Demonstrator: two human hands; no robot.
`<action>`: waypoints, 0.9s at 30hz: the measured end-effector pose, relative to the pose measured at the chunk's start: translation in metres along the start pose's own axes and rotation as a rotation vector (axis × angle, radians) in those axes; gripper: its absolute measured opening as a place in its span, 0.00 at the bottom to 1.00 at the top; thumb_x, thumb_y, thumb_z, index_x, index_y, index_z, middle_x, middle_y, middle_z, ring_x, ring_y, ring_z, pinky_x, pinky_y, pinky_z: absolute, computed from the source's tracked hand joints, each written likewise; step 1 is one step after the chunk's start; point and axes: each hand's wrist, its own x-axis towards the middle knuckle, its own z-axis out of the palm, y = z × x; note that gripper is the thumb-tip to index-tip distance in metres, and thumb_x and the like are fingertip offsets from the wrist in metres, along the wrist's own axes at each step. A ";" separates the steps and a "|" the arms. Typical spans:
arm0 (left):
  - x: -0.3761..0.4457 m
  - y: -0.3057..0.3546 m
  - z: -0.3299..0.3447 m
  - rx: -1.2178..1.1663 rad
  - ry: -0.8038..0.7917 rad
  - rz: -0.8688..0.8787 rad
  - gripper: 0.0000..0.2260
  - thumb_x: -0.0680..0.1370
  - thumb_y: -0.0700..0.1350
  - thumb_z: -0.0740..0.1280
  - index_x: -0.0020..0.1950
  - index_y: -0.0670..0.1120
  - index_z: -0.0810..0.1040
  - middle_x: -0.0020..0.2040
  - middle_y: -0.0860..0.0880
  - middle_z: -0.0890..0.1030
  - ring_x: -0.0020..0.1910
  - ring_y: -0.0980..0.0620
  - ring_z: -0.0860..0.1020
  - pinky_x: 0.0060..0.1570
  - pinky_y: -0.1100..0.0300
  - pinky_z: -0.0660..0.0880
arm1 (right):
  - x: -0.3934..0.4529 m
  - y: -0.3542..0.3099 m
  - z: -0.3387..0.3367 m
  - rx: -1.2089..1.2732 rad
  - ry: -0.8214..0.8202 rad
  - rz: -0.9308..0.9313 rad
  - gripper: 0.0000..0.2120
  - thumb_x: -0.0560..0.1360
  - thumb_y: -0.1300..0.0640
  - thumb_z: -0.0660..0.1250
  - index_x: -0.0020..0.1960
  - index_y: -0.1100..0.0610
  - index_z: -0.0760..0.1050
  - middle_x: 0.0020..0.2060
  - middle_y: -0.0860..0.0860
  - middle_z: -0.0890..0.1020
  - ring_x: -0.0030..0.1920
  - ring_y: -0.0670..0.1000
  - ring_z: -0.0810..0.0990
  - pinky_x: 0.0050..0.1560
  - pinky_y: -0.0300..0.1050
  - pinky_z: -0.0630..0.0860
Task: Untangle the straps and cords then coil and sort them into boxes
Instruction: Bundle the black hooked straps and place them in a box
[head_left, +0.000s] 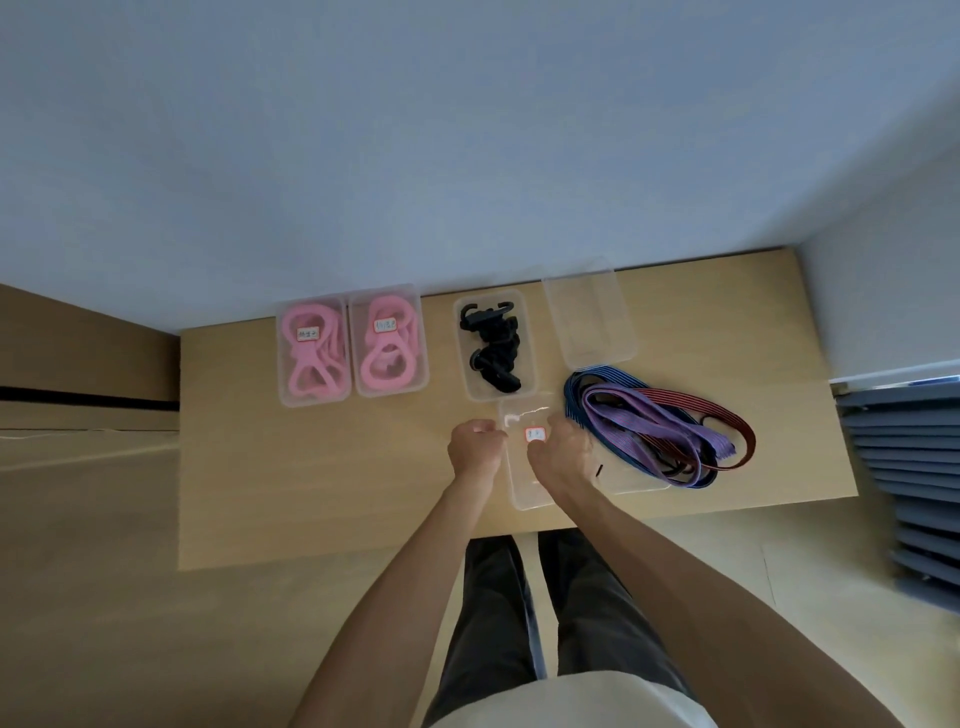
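Far left on the table (291, 493): two lidded clear boxes side by side, left pink box (313, 351) and right pink box (388, 340), each with pink loops inside and a small label, text unreadable. Next, open box (495, 345) holding black hooked cords (492, 345).

Left hand (475, 448): fingers curled, pinching the left edge of a clear labelled lid (530, 452) near the table's front edge. Right hand (561, 451): curled over the lid's right side, gripping it. Hands close together, apart only by the lid. Can't tell if a box sits under the lid; transparency blurs edges.

Behind, empty clear box (589, 314). Right: tangled flat straps (660, 423), blue, purple, red-black, loose on the table. Another clear piece under the straps, outline unclear.
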 end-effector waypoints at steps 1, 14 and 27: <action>-0.002 0.003 0.000 0.020 -0.011 0.021 0.08 0.72 0.36 0.67 0.47 0.45 0.83 0.44 0.50 0.82 0.43 0.49 0.79 0.45 0.61 0.73 | 0.000 0.000 -0.001 0.016 0.020 0.006 0.14 0.75 0.60 0.64 0.60 0.61 0.75 0.56 0.57 0.79 0.55 0.60 0.78 0.51 0.49 0.72; -0.012 0.057 -0.064 0.051 -0.282 0.317 0.05 0.72 0.31 0.66 0.36 0.35 0.78 0.30 0.43 0.76 0.28 0.52 0.71 0.29 0.63 0.67 | 0.008 -0.017 -0.048 0.305 0.268 -0.031 0.08 0.76 0.60 0.64 0.52 0.60 0.78 0.44 0.56 0.82 0.47 0.60 0.79 0.42 0.46 0.69; 0.021 0.108 -0.060 0.072 0.227 0.510 0.07 0.77 0.33 0.64 0.45 0.43 0.80 0.40 0.47 0.80 0.40 0.49 0.77 0.40 0.56 0.72 | 0.050 -0.086 -0.072 0.474 0.194 -0.081 0.14 0.74 0.68 0.65 0.57 0.60 0.81 0.46 0.53 0.83 0.48 0.52 0.80 0.49 0.42 0.75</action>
